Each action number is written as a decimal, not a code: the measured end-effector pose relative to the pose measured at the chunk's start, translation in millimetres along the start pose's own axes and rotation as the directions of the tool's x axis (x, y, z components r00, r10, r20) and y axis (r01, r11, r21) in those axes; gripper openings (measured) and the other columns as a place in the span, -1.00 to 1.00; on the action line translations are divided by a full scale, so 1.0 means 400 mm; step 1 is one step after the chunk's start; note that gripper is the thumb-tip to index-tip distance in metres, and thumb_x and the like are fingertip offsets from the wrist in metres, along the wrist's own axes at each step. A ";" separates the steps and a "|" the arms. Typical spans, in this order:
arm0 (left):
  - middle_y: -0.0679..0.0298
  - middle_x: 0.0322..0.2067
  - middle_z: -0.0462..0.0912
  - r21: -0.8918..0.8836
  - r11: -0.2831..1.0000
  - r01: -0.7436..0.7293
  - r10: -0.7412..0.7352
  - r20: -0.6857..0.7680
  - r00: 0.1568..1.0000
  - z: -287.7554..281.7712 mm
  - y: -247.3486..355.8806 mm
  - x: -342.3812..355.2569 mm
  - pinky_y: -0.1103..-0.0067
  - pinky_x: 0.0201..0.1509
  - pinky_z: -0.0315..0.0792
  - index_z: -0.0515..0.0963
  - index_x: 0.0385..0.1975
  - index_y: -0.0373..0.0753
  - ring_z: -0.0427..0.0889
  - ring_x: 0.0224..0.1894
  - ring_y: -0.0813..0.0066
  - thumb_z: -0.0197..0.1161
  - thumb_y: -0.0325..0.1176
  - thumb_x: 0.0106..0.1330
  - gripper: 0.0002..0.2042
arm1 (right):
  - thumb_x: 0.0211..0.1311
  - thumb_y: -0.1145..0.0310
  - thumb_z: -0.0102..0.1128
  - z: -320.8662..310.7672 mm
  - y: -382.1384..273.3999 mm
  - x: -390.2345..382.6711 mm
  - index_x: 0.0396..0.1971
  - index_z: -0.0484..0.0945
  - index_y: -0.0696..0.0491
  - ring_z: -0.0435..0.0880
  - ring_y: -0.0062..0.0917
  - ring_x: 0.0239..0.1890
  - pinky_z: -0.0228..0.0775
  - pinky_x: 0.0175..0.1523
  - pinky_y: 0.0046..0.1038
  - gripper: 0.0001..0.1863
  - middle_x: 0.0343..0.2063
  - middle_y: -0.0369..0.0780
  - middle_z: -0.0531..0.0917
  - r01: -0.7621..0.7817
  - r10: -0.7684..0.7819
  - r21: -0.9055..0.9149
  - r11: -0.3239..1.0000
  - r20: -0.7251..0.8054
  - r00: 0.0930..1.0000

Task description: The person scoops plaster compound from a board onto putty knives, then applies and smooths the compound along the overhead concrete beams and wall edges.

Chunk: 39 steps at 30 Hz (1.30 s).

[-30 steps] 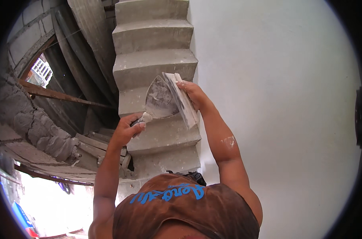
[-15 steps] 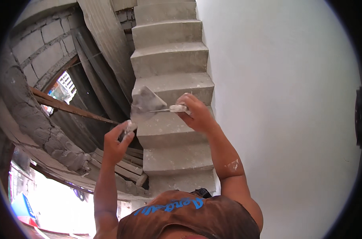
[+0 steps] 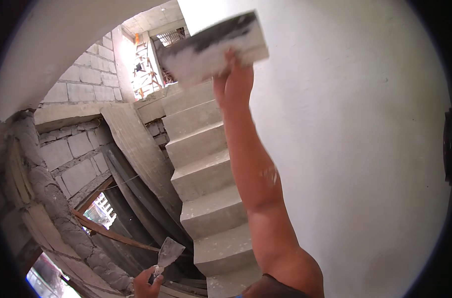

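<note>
My right hand point(image 3: 236, 82) is raised high at the end of a stretched arm and closed on a wide rectangular plastering blade point(image 3: 201, 57). Its face is whitish with a dark band along the upper edge, and motion blurs its left end. Whether it touches the smooth white wall point(image 3: 355, 124) on the right, I cannot tell. Low at the left, my left hand point(image 3: 146, 283) grips the handle of a putty knife point(image 3: 171, 252), its grey blade tilted up. The lower edge cuts off part of this hand. White smears mark my right forearm.
Bare concrete stairs point(image 3: 201, 174) climb ahead along the wall. Left of them, long dark sheets point(image 3: 141, 184) and a wooden strip point(image 3: 116, 233) lean over a gap. A rough block wall point(image 3: 86, 154) and a ledge point(image 3: 52, 188) curve round the left. A ladder point(image 3: 142, 69) stands at the top.
My right hand has swung up and forward with the wide blade, whose broad face now shows. My left hand has dropped lower in view with the putty knife. The view has tilted upward.
</note>
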<state>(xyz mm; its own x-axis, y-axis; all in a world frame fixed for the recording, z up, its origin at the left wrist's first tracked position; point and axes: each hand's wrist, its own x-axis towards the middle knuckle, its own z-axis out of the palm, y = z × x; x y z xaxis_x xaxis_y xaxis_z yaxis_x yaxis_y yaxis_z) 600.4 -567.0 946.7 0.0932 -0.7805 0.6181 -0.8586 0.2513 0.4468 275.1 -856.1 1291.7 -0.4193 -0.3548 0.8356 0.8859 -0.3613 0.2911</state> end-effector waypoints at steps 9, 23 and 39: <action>-0.01 -0.08 0.65 0.145 0.955 0.260 -0.268 0.039 0.963 0.022 -0.022 -0.124 0.28 0.29 0.21 0.56 0.02 -0.31 0.55 0.06 0.16 0.24 -0.21 0.32 -0.63 | 0.29 0.52 0.06 0.119 0.025 0.290 0.17 0.36 0.13 0.52 -0.31 0.11 0.40 0.25 -0.20 -0.57 0.04 -0.15 0.54 0.100 -0.171 0.278 0.955 0.244 0.955; 0.23 -0.50 0.56 0.046 0.952 0.302 -0.305 0.068 0.950 0.152 0.054 -0.168 0.41 -0.28 0.42 0.57 -0.03 -0.34 0.50 -0.44 0.45 0.30 -0.32 0.27 -0.68 | 0.32 0.43 -0.01 0.122 0.099 0.340 0.14 0.35 0.01 0.40 -0.43 0.11 0.37 0.10 -0.11 -0.62 0.05 -0.22 0.46 0.025 -0.064 0.252 0.967 0.146 0.987; 0.08 -0.14 0.70 -0.228 0.939 0.258 -0.191 0.279 0.941 0.278 -0.080 -0.188 0.45 0.06 0.46 0.58 0.00 -0.29 0.65 -0.03 0.33 0.28 -0.17 0.31 -0.62 | 0.25 0.34 0.13 0.135 -0.007 0.185 0.18 0.15 0.33 0.42 -0.14 0.10 0.35 0.14 -0.22 -0.39 0.05 0.09 0.32 0.599 -0.775 -0.799 0.050 0.347 0.528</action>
<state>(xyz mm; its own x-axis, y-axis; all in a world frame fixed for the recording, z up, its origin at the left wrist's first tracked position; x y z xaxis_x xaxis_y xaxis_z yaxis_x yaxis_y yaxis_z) 564.9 -580.1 814.1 0.1111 -0.9421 0.3163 -0.6673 0.1651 0.7263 252.4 -835.0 1378.0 -0.8390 0.3917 0.3777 -0.3653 -0.9199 0.1425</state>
